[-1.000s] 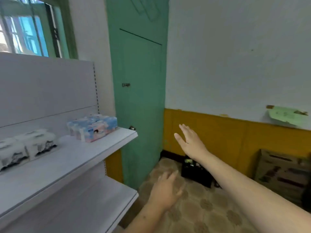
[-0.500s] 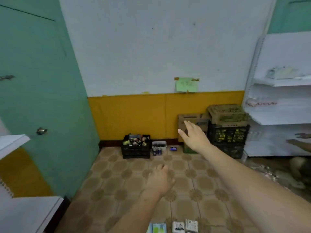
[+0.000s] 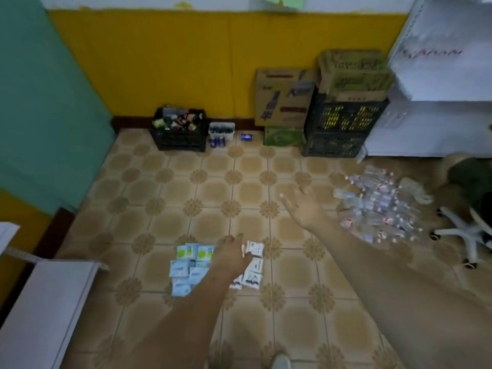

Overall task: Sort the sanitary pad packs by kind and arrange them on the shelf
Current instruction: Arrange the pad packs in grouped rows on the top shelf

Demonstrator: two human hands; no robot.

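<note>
Reaching with fingers spread, both hands [image 3: 231, 255] [image 3: 303, 209] hold nothing; black crate [image 3: 179, 141] holds assorted bottles.

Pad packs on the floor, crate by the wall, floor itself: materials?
Pad packs: look like soft printed plastic film, slightly glossy; blur leaves it open.
Crate: black moulded plastic, going by its lattice walls.
Floor: glazed ceramic tile, judging by grout lines and repeated pattern.

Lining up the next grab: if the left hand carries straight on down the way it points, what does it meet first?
Probably the white sanitary pad packs with dark print on the tiled floor; the left hand hovers right above them, though depth is unclear.
</note>
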